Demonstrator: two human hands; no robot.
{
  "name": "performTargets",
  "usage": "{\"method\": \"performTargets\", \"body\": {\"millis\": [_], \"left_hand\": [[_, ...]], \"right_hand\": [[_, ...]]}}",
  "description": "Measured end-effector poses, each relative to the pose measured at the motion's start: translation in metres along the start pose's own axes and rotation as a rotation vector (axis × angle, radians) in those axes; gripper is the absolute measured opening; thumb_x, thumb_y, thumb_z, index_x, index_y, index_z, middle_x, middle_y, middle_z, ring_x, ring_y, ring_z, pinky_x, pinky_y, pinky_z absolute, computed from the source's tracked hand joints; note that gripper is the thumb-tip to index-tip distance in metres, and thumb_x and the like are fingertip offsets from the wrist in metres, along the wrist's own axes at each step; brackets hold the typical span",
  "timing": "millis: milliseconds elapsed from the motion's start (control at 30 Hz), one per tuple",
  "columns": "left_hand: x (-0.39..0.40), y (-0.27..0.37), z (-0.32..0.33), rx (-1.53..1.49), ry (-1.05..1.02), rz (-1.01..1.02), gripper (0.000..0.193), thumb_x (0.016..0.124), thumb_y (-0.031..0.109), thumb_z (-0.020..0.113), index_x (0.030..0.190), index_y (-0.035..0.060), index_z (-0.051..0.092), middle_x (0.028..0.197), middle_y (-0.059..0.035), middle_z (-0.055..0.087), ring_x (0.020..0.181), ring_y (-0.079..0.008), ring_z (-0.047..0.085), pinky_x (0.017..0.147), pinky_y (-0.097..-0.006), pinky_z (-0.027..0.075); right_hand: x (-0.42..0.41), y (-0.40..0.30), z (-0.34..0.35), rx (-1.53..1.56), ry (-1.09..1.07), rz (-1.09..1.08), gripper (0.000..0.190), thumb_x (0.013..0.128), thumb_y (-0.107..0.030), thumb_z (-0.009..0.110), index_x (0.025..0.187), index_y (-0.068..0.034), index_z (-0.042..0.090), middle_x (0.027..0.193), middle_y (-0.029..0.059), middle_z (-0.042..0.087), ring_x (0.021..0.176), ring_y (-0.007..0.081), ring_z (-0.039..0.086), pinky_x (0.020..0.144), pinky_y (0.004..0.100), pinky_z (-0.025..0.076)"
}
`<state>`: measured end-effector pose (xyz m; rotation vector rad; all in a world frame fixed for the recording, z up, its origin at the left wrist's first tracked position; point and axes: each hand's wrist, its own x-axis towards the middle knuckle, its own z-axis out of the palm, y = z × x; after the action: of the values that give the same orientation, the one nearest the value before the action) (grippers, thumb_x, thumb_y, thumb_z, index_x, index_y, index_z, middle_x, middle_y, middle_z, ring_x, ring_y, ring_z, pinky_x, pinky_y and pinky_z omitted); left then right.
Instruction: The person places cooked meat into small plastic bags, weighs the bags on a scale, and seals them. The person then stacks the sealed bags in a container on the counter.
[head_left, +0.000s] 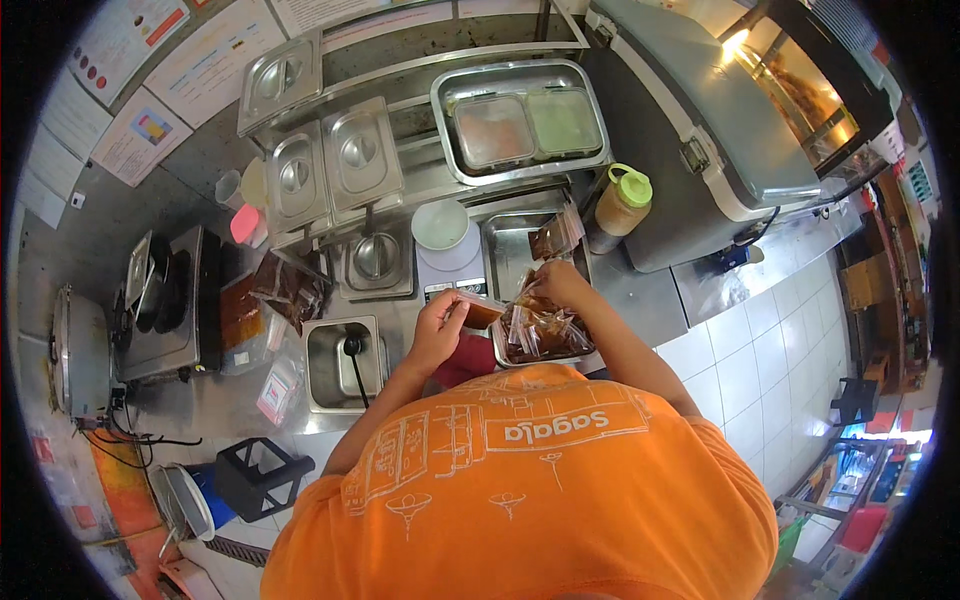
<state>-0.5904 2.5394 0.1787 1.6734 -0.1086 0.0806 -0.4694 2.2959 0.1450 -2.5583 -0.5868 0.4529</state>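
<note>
My left hand (436, 330) pinches a small clear zip bag of reddish-brown sauce (482, 312) by its upper edge, beside the steel tray's left side. My right hand (561, 285) reaches over the pile of sauce bags (541, 330) in the near part of the rectangular steel tray (499, 236); its fingertips are at the bags, and whether they grip one I cannot tell. More filled bags (556, 234) stand at the tray's far right. Left of the tray, a white bowl (440, 225) sits on a digital kitchen scale (451, 262).
Left lie a steel pan with a black ladle (353, 346), larger sauce bags (289, 289) and empty plastic bags (279, 390). Lidded steel pans (361, 150) stand behind. A squeeze bottle (619, 208) and a large grey cooler box (697, 120) are at right.
</note>
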Motion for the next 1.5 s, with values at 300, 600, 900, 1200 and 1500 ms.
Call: {"method": "performTargets", "body": {"millis": [300, 600, 900, 1200, 1500], "left_hand": [[0.007, -0.002, 0.025, -0.342, -0.095, -0.072, 0.014, 0.097, 0.012, 0.044, 0.091, 0.0015, 0.050, 0.082, 0.0016, 0.051, 0.075, -0.0042, 0.045, 0.067, -0.0209, 0.039], [0.006, 0.006, 0.032, -0.042, -0.140, -0.088, 0.017, 0.097, 0.016, 0.043, 0.099, 0.0023, 0.054, 0.086, -0.0004, 0.056, 0.079, -0.0065, 0.048, 0.072, -0.0221, 0.041], [-0.001, -0.002, 0.034, -0.288, -0.143, -0.224, 0.016, 0.096, 0.010, 0.045, 0.106, -0.0001, 0.053, 0.085, -0.0051, 0.063, 0.082, -0.0093, 0.056, 0.074, -0.0253, 0.046], [-0.001, -0.009, 0.009, 0.043, -0.376, -0.138, 0.017, 0.096, 0.011, 0.045, 0.104, 0.0002, 0.055, 0.096, -0.0054, 0.061, 0.088, -0.0092, 0.054, 0.079, -0.0241, 0.044], [-0.006, -0.027, 0.010, -0.040, -0.095, -0.160, 0.015, 0.093, 0.012, 0.048, 0.097, -0.0012, 0.055, 0.083, -0.0120, 0.061, 0.079, -0.0178, 0.059, 0.073, -0.0293, 0.046]], "right_hand": [[-0.026, -0.028, -0.037, 0.655, -0.134, -0.074, 0.020, 0.079, 0.001, 0.060, 0.099, -0.001, 0.059, 0.090, 0.0037, 0.063, 0.076, 0.0094, 0.059, 0.066, 0.0239, 0.048], [-0.058, -0.087, -0.035, 1.014, -0.192, -0.062, 0.024, 0.083, -0.012, 0.062, 0.102, 0.003, 0.060, 0.072, 0.0027, 0.061, 0.060, 0.0086, 0.055, 0.054, 0.0240, 0.045], [-0.070, -0.100, -0.023, 0.149, 0.079, -0.265, 0.020, 0.084, -0.021, 0.060, 0.089, -0.002, 0.059, 0.077, 0.0197, 0.063, 0.072, 0.0380, 0.061, 0.062, 0.0440, 0.049], [-0.047, -0.090, -0.040, 0.305, -0.121, -0.315, 0.030, 0.082, -0.018, 0.062, 0.104, -0.005, 0.048, 0.074, 0.0151, 0.063, 0.070, 0.0360, 0.062, 0.062, 0.0426, 0.049], [0.040, -0.002, 0.014, -0.449, -0.051, -0.406, 0.034, 0.072, -0.007, 0.059, 0.106, -0.008, 0.063, 0.104, 0.0152, 0.061, 0.097, 0.0325, 0.058, 0.086, 0.0387, 0.048]]}}
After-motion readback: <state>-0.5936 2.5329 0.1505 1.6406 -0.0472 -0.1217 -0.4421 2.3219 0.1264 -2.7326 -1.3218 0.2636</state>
